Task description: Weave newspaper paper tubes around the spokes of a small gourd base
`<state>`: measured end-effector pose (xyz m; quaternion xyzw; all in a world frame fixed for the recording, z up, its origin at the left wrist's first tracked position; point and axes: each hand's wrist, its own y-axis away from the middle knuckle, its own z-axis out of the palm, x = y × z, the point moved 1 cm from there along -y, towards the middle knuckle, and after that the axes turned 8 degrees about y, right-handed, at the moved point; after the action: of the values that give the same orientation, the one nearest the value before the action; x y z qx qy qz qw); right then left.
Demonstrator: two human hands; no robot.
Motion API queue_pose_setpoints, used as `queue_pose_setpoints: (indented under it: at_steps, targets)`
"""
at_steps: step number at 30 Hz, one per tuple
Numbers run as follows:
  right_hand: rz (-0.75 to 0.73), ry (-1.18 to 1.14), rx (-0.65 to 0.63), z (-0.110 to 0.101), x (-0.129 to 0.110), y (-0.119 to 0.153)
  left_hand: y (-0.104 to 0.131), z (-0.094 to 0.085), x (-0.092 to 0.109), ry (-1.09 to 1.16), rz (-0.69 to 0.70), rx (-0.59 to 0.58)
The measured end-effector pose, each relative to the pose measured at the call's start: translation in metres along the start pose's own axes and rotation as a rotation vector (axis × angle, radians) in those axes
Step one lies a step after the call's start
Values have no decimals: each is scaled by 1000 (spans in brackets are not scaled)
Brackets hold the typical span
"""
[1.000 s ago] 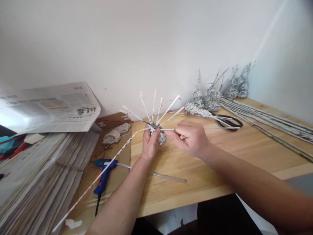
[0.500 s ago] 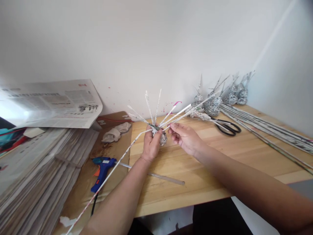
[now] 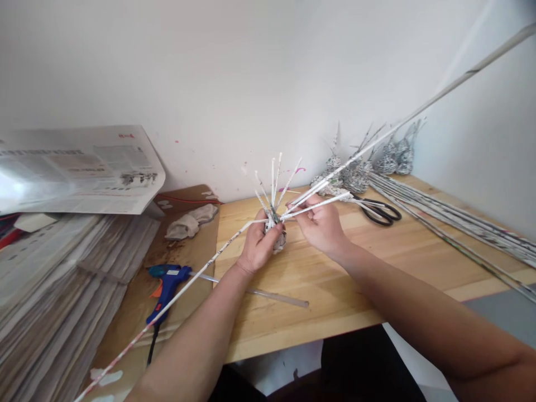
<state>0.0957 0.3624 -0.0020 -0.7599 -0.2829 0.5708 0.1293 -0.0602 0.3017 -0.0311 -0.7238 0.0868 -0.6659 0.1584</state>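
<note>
My left hand (image 3: 260, 243) is wrapped round a small woven newspaper piece (image 3: 280, 242), thumb across its front. Several short paper spokes fan up and out from its top. One long rolled paper strip (image 3: 201, 269) runs from it down past my left forearm. To the right, the fingers of my right hand (image 3: 320, 220) are closed on a paper tube (image 3: 368, 146) close to the woven piece. This tube stretches far up to the right edge of the view. Part of the woven body is hidden behind my left fingers.
A blue glue gun (image 3: 168, 290) with a clear glue stick lies on cardboard at left, beside stacked newspapers (image 3: 75, 301). Black-handled scissors (image 3: 383, 212), long paper tubes (image 3: 452, 215) and several woven pieces (image 3: 391, 159) occupy the table's right and back. A crumpled cloth (image 3: 190, 222) lies at left.
A long paper tube now rises to the upper right from my right hand. The spokes have turned more upright. The whole scene has shifted slightly left and up in view.
</note>
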Motion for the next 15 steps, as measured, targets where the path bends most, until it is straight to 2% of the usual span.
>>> queue_pose_setpoints:
  at_steps: [3, 10, 15]
  targets:
    - [38, 8, -2, 3, 1, -1, 2, 3, 3, -21, -3, -29]
    - [266, -96, -113, 12, 13, -6, 4, 10, 5, -7, 53, -3]
    - [234, -174, -114, 11, 13, -8, 4, 11, 5, 31, 60, -37]
